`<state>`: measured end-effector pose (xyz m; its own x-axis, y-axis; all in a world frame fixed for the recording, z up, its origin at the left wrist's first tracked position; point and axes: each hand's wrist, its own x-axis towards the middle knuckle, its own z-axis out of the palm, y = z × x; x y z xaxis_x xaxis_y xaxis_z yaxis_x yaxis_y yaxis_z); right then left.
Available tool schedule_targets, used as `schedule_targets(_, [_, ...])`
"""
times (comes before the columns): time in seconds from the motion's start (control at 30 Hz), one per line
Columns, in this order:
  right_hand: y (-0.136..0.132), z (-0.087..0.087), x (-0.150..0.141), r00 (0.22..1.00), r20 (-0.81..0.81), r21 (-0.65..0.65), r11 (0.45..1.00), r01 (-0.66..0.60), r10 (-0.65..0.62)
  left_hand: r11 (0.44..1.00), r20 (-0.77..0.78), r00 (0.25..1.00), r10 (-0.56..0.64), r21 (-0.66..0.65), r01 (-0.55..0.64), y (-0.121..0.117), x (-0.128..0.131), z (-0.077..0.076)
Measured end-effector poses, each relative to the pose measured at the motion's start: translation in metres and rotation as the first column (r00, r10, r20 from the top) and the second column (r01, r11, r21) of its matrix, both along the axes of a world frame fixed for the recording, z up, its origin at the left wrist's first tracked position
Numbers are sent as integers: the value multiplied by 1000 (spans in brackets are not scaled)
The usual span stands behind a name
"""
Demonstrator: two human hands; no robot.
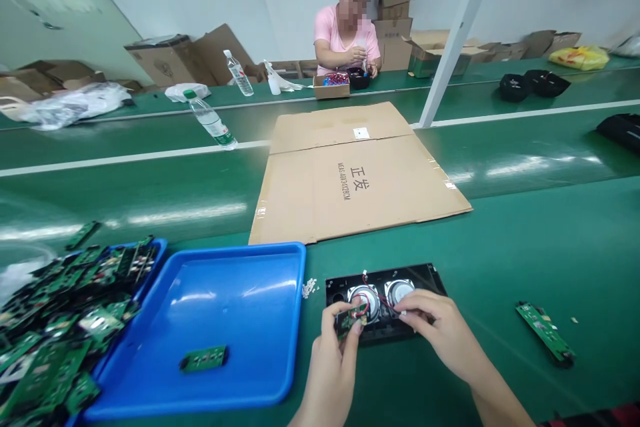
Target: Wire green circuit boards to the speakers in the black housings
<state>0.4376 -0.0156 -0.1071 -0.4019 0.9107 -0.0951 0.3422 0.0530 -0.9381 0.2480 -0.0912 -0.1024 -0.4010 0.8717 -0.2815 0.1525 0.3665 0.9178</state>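
Between the thumb and fingers of my left hand (pixel 336 353) is a small green circuit board (pixel 346 322), held over the left part of a black speaker panel (pixel 424 275). Two round speakers (pixel 399 291) with silver backs sit in that panel, and red and black wires (pixel 379 295) run across them. My right hand (pixel 440 323) is closed in a pinch at the panel's right speaker, with a small white connector (pixel 403 313) at its fingertips. Part of the panel is hidden behind both hands.
A blue tray (pixel 235 257) at left holds one circuit board (pixel 204 359); a heap of boards (pixel 60 320) lies beyond it. Another board (pixel 545 333) lies at right. Flattened cardboard (pixel 320 187) and a water bottle (pixel 213 121) lie ahead. A co-worker (pixel 347 33) sits opposite.
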Motion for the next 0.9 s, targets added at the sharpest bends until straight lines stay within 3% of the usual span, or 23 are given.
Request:
schedule_targets(0.17, [9, -3, -10, 993, -117, -199, 980, 2, -26, 991, -49, 993, -112, -73, 108, 5, 0, 6])
schedule_targets(0.3, [13, -8, -11, 975, -106, -251, 954, 162, -194, 990, -150, 980, -129, -83, 118, 8, 5, 8])
schedule_targets(0.4, [12, -9, -9, 977, -94, -178, 969, 170, -189, 979, -129, 978, -164, -141, 145, 9, 8, 6])
schedule_targets(0.53, [10, -6, -11, 998, -60, 8, 1000, 3, -3, 983, -61, 989, -137, -134, 127, 11, 12, -1])
schedule_targets(0.6, [9, -5, -12, 999, -37, 0, 1000, -25, 25, 985, -31, 992, -125, -126, 120, 12, 13, -4])
schedule_targets(0.77, [10, -5, -10, 996, 33, -17, 996, 88, -87, 992, -18, 998, -59, -116, 57, 12, 13, -10])
schedule_targets(0.9, [9, -3, -11, 996, 74, 21, 999, 38, -40, 988, -30, 994, -107, -118, 103, 12, 13, -14])
